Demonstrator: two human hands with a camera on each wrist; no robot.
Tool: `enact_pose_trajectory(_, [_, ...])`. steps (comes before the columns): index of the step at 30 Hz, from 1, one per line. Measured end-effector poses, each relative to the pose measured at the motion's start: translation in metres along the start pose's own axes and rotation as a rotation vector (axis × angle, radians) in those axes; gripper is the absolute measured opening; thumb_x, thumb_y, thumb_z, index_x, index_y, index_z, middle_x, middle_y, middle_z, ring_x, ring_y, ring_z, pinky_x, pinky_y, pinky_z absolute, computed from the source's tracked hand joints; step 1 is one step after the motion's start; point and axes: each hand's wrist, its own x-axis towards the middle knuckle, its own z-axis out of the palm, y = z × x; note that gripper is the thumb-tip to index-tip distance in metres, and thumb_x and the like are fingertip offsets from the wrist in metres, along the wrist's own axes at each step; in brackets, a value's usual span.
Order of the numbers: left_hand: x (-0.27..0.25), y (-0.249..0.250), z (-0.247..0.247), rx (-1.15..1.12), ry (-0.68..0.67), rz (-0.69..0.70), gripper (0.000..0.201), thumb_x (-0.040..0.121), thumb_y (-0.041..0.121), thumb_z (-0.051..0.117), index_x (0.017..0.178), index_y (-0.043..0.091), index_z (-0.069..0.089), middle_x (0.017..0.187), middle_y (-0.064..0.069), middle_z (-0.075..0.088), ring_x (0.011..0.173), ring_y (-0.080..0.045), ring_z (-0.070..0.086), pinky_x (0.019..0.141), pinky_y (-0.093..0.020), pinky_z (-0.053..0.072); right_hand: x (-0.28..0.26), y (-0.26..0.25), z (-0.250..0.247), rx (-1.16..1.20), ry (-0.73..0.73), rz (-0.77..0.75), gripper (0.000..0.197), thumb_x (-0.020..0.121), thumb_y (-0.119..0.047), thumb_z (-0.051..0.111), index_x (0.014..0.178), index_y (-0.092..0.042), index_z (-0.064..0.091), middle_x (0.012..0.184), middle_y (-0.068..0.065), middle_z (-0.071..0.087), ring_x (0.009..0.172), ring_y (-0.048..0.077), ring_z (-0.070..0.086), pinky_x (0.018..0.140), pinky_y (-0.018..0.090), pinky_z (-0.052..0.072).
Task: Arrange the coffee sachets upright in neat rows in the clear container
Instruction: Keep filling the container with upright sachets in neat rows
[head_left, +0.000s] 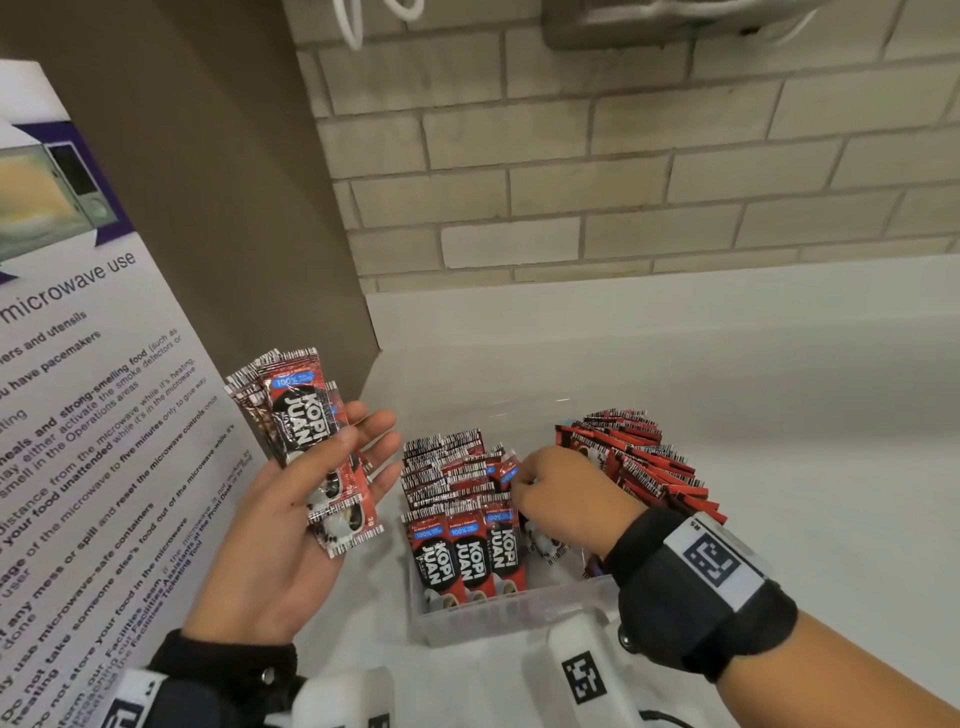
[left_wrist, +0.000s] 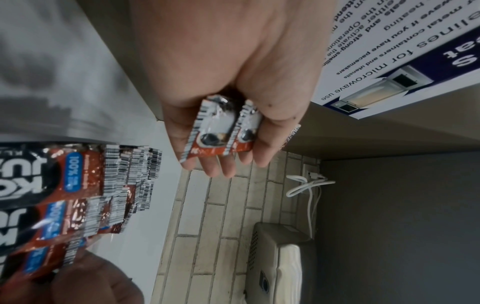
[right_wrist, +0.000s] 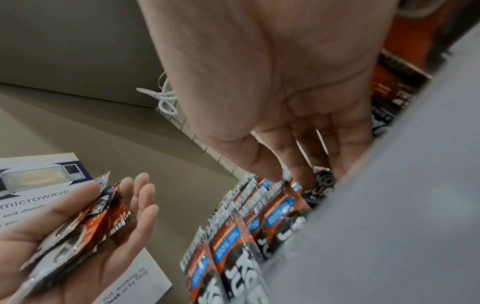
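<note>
Pinned by the thumb, a loose fan of spare sachets (head_left: 311, 447) is held in the left hand (head_left: 291, 525).
Upright rows (head_left: 457, 499) in the clear container (head_left: 514, 613) are entered by the right hand (head_left: 566, 499), fingers extended among them; neighbouring sachets could be toppled, or the fan dropped.

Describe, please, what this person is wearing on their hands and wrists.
Both hands are bare. The right wrist carries a wide black strap with a white tag printed with a dark square code marker. The left wrist has a similar black band with a white marked tag. White camera housings, one bearing a black code marker, sit below the wrists.
</note>
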Motion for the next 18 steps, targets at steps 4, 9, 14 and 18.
enact_pose_trajectory(4, [0.0,-0.001,-0.001,0.005,-0.006,-0.002,0.068,0.031,0.032,0.096,0.092,0.015,0.073,0.109,-0.014,0.07,0.102,-0.026,0.068,0.085,-0.039,0.055,0.003,-0.001,0.001,0.004,-0.034,0.042,0.018,0.092,-0.006,0.043,0.077,-0.001,0.053,0.066,0.005,0.048,0.053,0.013,0.041,0.049,0.022,0.035])
enact_pose_trajectory(9, [0.001,-0.003,0.0,0.005,-0.006,-0.004,0.068,0.032,0.032,0.096,0.093,0.014,0.073,0.109,-0.015,0.07,0.101,-0.026,0.068,0.085,-0.039,0.055,0.007,0.003,0.001,0.049,-0.026,0.043,0.031,0.094,-0.006,0.043,0.109,0.017,0.057,0.101,0.029,0.065,0.078,0.035,0.059,0.072,0.043,0.052])
enact_pose_trajectory(14, [-0.001,-0.005,-0.001,0.001,-0.001,-0.013,0.071,0.031,0.032,0.096,0.095,0.013,0.072,0.108,-0.015,0.07,0.1,-0.026,0.069,0.083,-0.038,0.056,0.001,0.003,-0.004,0.119,0.112,-0.001,0.031,0.097,-0.013,0.044,0.108,0.012,0.059,0.081,0.021,0.062,0.063,0.017,0.049,0.052,0.022,0.037])
enact_pose_trajectory(18, [-0.001,-0.008,0.0,0.003,-0.006,-0.028,0.068,0.033,0.032,0.096,0.094,0.014,0.073,0.108,-0.015,0.07,0.099,-0.025,0.069,0.084,-0.039,0.056,-0.004,0.001,-0.008,0.248,0.185,-0.027,0.018,0.093,-0.005,0.044,0.101,-0.001,0.06,0.072,0.004,0.056,0.057,0.012,0.049,0.048,0.016,0.039])
